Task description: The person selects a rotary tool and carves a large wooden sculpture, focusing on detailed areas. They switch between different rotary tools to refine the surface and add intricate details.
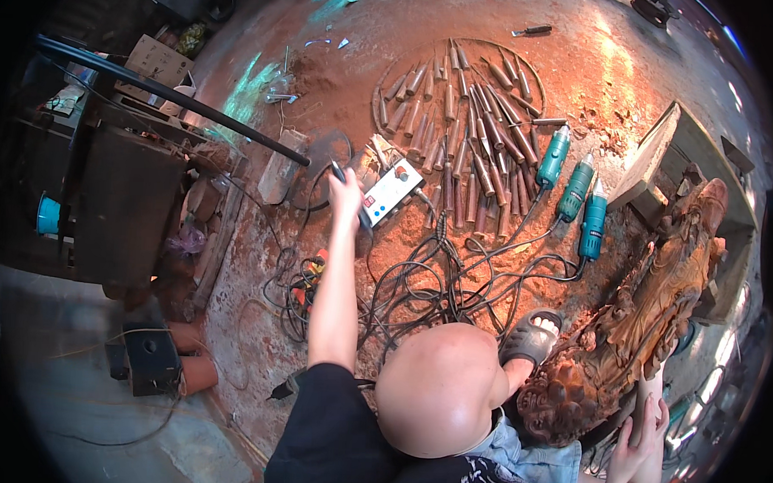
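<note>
The person's left hand [345, 194] is closed around a slim black pen-shaped tool [337, 169], at the left edge of a white rectangular control box [388, 196] with a round knob. The tool's tip pokes out past the fingers, away from the person. The right hand [637, 457] is well apart from the box, far to its right and nearer the body, at the lower end of a large reddish-brown carved wooden figure [649, 293]; I cannot tell whether it grips or touches the figure.

Beyond the box and to its right, many slender brown-handled carving tools [496, 135] lie close together, partly ringed by a thin dark hoop [375, 109]. Right of the box stand three teal cylindrical power tools [576, 190], with narrow gaps between them. On the box's near side, tangled black cables [440, 286] crowd the space up to a grey sandal [532, 338].

A long black rod [187, 108] ends just left of the box, limiting sideways room there. Dusty orange floor [341, 70] opens out beyond the box, past the hoop's left edge.
</note>
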`<state>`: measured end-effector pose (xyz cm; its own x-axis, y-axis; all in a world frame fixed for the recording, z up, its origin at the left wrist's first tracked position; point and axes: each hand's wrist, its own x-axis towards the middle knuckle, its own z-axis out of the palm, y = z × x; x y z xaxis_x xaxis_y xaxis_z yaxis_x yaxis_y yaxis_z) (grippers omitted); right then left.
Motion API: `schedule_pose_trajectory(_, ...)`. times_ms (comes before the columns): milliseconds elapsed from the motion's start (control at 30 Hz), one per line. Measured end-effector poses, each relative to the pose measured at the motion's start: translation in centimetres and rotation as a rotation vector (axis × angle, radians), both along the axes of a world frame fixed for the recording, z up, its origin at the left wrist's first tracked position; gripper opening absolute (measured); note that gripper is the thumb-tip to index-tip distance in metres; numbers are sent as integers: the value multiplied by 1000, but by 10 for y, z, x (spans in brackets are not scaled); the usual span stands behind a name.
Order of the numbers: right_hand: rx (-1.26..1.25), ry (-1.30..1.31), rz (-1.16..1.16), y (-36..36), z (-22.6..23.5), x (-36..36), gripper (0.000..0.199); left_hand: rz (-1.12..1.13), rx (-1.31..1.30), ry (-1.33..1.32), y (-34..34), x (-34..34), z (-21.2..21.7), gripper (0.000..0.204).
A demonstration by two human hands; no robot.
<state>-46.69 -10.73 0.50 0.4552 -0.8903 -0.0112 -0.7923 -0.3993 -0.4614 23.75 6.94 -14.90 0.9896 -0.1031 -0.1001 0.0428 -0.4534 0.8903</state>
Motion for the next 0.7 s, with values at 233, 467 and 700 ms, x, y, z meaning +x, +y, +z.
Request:
schedule_pose_trajectory(233,-28,-35,106,-2,-4,-4,46,34,716,-161,41,161,-27,57)
schedule_pose_trajectory(467,-196,196,-253,10,64,-59,41,-22,1069,-284,-24,111,-54,35)
schedule_pose_trajectory(700,-431,3,-744,71,87,-200,38,3,1069,-293,-65,86,-27,45)
